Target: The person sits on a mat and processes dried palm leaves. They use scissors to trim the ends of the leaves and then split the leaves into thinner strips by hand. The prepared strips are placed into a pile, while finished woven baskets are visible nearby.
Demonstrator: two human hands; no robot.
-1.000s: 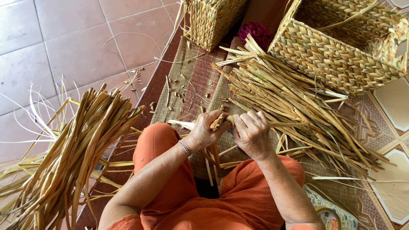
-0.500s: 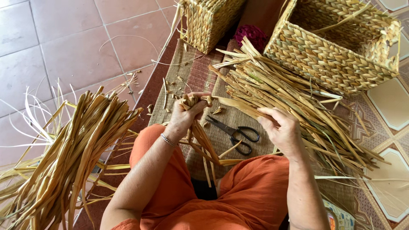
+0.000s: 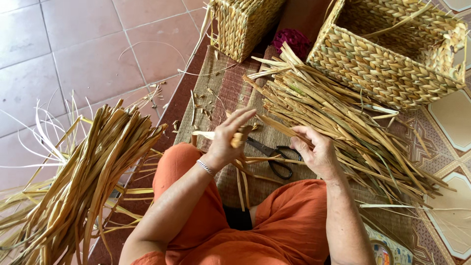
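At the centre of the view, just above the lap, a few dried reed strips (image 3: 241, 147) sit in the left hand (image 3: 229, 140). The thumb and lower fingers pinch them near a folded end, while the upper fingers stretch out straight toward 1 o'clock; the loose tails hang down toward 6 o'clock over the mat (image 3: 230, 93). A thin bracelet (image 3: 206, 168) circles that wrist.

At 3 o'clock from the strips lie black-handled scissors (image 3: 274, 154), flat on the mat, blades pointing toward the left hand. The right hand (image 3: 316, 149) rests just past the scissor handles, at the near edge of the reed pile (image 3: 343, 122). Its fingers curl loosely together over a stalk or two; whether they grip it I cannot tell.

The pile runs from 12 o'clock down to 4 o'clock, cut ends fanned toward the top. At 1 o'clock beyond it stands a large woven basket (image 3: 387, 68), open at the top, and at 12 o'clock a smaller woven basket (image 3: 243, 24). Between the two shows something dark red (image 3: 294, 39), too hidden to identify.

At 8 o'clock, well apart on the tiled floor (image 3: 88, 54), lies a second thick bundle of reeds (image 3: 83, 186). Orange trousers (image 3: 274, 225) fill the bottom at 6 o'clock.
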